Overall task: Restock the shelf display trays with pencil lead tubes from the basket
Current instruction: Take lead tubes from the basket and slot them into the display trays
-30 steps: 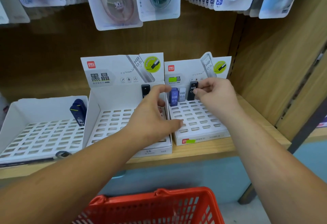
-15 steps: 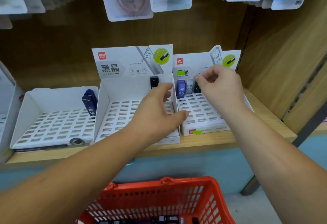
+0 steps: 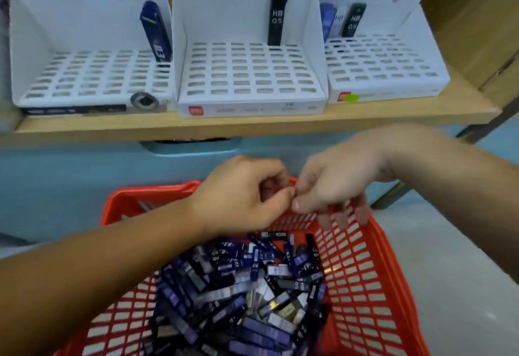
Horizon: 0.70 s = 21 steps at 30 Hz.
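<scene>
Nearest, the red basket (image 3: 362, 265) sits below the shelf, its bottom heaped with pencil lead tubes (image 3: 238, 294) in dark blue, black and a few pale ones, lying every which way. Above its far rim the left hand (image 3: 241, 195) and the right hand (image 3: 334, 187) meet. The left has its fingers curled in against the thumb. The right brings thumb and forefinger together at the left's fingertips, and its other fingers hang loose. Blur hides the spot where they touch, so I cannot tell whether either pinches a tube.

The step in hand looks like a pick from the heap. To do it well, sort while picking: take tubes of one colour and grade, turn them the same end up, and carry only as many as one hand holds securely. Each can then go straight into a slot.

Farther off, on the shelf (image 3: 252, 123), three white slotted trays stand side by side.

- **The left tray** (image 3: 84, 74) holds one dark blue tube (image 3: 156, 32) leaning at its back right, with a small round ring (image 3: 144, 100) at its front edge.
- **The middle tray** (image 3: 247, 74) has a single black tube (image 3: 277, 15) upright in the back row.
- **The right tray** (image 3: 384, 60) has three tubes at its back left — blue, pale and black (image 3: 352, 19).

Most slots look unfilled.
</scene>
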Available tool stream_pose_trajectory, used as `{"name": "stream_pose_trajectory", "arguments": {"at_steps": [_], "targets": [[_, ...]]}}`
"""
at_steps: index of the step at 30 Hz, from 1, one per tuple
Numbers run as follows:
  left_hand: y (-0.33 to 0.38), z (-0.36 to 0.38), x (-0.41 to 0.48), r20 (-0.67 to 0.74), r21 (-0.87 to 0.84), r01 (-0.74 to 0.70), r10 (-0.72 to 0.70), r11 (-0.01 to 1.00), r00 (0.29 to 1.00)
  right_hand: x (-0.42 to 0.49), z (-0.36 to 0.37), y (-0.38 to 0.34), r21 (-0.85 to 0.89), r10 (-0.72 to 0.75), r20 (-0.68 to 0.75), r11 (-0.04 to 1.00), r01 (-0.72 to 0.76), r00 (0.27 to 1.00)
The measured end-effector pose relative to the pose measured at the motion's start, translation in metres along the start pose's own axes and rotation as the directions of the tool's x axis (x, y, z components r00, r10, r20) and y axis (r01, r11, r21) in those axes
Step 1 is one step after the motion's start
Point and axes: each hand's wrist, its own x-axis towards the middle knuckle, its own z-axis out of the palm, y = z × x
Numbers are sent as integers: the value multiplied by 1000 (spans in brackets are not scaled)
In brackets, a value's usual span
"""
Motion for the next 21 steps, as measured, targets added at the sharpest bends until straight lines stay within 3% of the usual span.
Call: {"name": "stream_pose_trajectory", "arguments": {"at_steps": [2,6,8,11,13,17,21], "targets": [[-31,20,-19,189,118,136,-157,984,969,52,38,-1,-16,-17,-3,1000,17,1000],[-93,65,-77,372,229,287,-356,930,857,147,121,18,-1,-120,-236,992,123,964],[-116,80,-105,398,352,312,-443,882,803,172,144,28,-7,-75,-267,997,76,961],[-133,89,-132,449,512,357,-598,781,663,189,159,35,-50,25,-284,998,-40,959],[-131,92,-140,510,564,310,-618,765,598,197,165,35,-26,76,-257,996,-86,963],[-127,102,-136,493,568,331,-633,754,596,212,183,31,-11,125,-237,991,-131,963],[-132,107,-121,429,578,367,-654,729,623,214,179,28,-51,83,-336,993,-106,938]]}}
